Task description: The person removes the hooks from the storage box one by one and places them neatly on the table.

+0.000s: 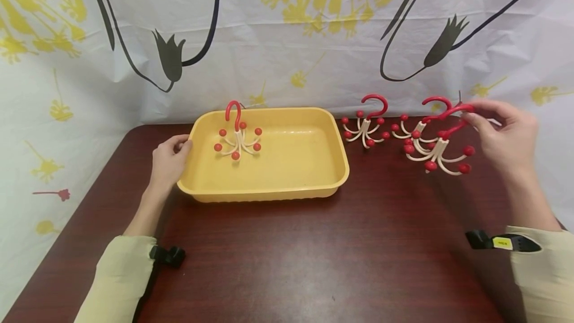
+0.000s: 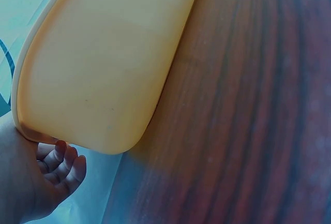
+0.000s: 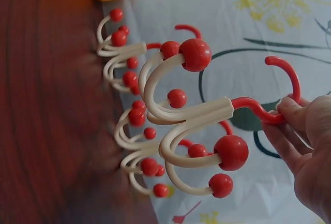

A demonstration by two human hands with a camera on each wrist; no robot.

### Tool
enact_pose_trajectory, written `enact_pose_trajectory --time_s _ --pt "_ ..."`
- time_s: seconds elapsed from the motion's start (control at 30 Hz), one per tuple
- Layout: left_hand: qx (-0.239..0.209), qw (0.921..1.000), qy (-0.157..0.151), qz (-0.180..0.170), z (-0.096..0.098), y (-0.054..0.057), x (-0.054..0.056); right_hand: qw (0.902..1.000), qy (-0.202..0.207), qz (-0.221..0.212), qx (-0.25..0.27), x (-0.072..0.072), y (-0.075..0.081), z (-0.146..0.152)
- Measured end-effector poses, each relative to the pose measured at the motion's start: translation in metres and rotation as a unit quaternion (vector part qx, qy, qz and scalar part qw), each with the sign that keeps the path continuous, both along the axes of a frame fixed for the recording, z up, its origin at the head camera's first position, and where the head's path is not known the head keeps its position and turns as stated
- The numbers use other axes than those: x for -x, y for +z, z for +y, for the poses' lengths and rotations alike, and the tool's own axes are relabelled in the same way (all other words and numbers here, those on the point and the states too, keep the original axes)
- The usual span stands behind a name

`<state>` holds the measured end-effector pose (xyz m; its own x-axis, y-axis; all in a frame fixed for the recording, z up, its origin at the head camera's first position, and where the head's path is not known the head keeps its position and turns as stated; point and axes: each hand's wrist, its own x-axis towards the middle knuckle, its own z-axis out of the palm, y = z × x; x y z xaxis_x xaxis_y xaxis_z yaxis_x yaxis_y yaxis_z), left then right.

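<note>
My right hand [image 1: 508, 136] pinches the red hook of a cream multi-arm hanger [image 1: 441, 149] with red ball tips. In the right wrist view this hanger [image 3: 207, 111] is held up off the table, thumb and fingers on its hook. At the left end of a yellow plastic tray [image 1: 291, 163], my left hand [image 1: 169, 162] grips the rim; its curled fingers show beside the tray wall in the left wrist view. A matching hanger [image 1: 238, 138] stands inside the tray's left half, hook up. Two more, one hanger [image 1: 365, 127] and another hanger [image 1: 419, 128], stand right of the tray.
A dark reddish wooden table [image 1: 314, 258] carries everything. Behind it hangs a white curtain [image 1: 251, 54] with yellow and dark flower prints, close to the table's back edge. The held hanger partly overlaps the rightmost standing one in the head view.
</note>
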<state>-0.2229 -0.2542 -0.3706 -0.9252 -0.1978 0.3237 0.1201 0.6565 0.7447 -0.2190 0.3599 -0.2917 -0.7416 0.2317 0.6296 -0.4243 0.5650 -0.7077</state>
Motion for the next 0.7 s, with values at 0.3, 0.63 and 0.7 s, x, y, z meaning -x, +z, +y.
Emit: enact_pose_trajectory --time_s 0.3,0.63,0.7 --pt "-0.003 1.0000 -0.005 -0.001 0.000 -0.001 0.000 0.9991 -0.002 -0.042 -0.010 0.003 -0.016 0.019" --pt "-0.003 1.0000 -0.003 -0.001 0.000 -0.001 0.000 0.9973 -0.003 -0.062 -0.038 0.005 -0.032 0.038" --pt "-0.002 1.0000 -0.001 0.001 0.000 -0.001 0.001 0.9972 0.000 -0.064 -0.040 0.005 -0.034 0.041"
